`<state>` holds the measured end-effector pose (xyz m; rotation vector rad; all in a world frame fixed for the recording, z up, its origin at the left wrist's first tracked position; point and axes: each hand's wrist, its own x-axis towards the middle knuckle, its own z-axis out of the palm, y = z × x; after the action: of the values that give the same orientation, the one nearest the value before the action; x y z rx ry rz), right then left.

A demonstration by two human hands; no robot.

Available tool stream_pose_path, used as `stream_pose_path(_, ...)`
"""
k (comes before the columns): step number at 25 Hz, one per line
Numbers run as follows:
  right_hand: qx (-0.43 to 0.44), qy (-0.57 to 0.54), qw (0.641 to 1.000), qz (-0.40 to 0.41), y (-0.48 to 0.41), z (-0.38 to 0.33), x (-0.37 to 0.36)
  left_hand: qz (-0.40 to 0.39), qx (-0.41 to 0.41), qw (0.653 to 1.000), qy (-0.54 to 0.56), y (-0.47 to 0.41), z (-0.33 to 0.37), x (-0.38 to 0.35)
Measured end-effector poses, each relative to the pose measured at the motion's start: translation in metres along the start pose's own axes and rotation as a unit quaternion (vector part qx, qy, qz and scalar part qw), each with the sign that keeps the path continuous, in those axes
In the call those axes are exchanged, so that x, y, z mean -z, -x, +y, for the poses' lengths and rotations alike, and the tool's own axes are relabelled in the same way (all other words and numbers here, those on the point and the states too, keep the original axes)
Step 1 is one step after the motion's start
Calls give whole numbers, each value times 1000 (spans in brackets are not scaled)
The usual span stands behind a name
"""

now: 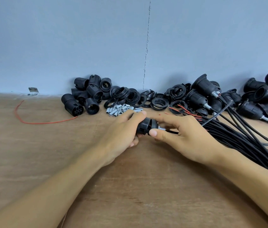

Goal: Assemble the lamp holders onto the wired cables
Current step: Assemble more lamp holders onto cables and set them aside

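— Black lamp holder: where is it?
— Over the middle of the wooden table, between both hands. I cannot tell whether it touches the wood.
— How is it held?
— The left hand curls its fingers round the threaded body. The right hand pinches the domed end between thumb and fingers, beside the small metal nipple where a black cable comes out.
— And that cable?
— It passes under the right palm, toward the bundle of black cables fanned across the table's right side.
— What lies behind?
— Along the blue-grey wall there is a pile of loose holders at left. Black rings sit in the middle, with silver threaded tubes just in front. Wired holders are at right. A loose red wire curls at far left.
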<state>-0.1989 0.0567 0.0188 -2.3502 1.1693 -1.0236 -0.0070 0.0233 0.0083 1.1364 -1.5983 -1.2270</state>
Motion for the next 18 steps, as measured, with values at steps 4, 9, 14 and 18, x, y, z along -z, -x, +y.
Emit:
stream_pose_path(4,-30,-16,999,37,0,-7,-11,104,-25,994,-19,4,-2,-12)
stream_pose_path(9,-39,-16,998,54,2,-13,-16,141,-54,988,-17,6,-4,-15)
stream_pose_path(14,-58,-17,996,68,4,-9,-19,132,-79,987,-51,5,-10,-18)
stream_pose_path(18,-60,-8,996,68,3,-5,-18,92,-63,994,-20,4,-10,-18)
